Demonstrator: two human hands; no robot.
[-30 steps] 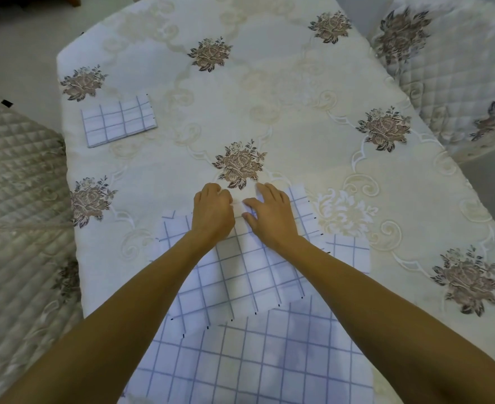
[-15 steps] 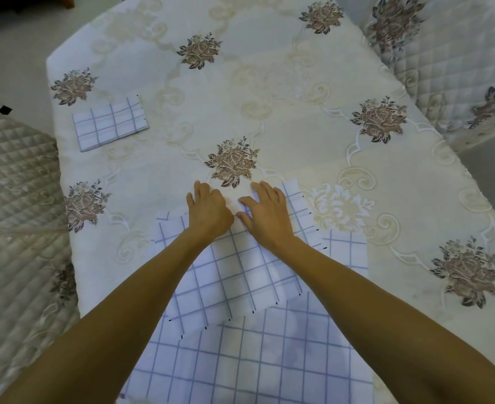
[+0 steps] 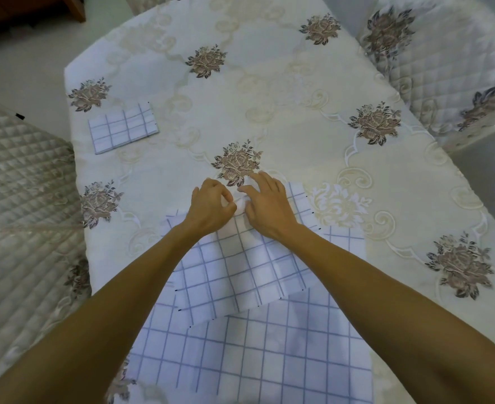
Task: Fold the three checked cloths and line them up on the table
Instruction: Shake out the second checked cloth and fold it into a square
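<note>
Floral tablecloth (image 3: 284, 97) fills the frame; one folded checked cloth (image 3: 123, 127) lies upper left. At centre my left hand (image 3: 209, 207) and right hand (image 3: 268, 208) pinch the far edge of the half-folded cloth (image 3: 240, 266), which overlaps the flat cloth (image 3: 255, 354) below. Lifting unevenly could skew the fold or drag that lower cloth.

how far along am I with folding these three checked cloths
Done: one small folded white-and-blue checked cloth lies at the table's far left. In hand: left hand and right hand pinch the far edge of the half-folded checked cloth. Left: the flat unfolded checked cloth beneath it, then lining up.
</note>
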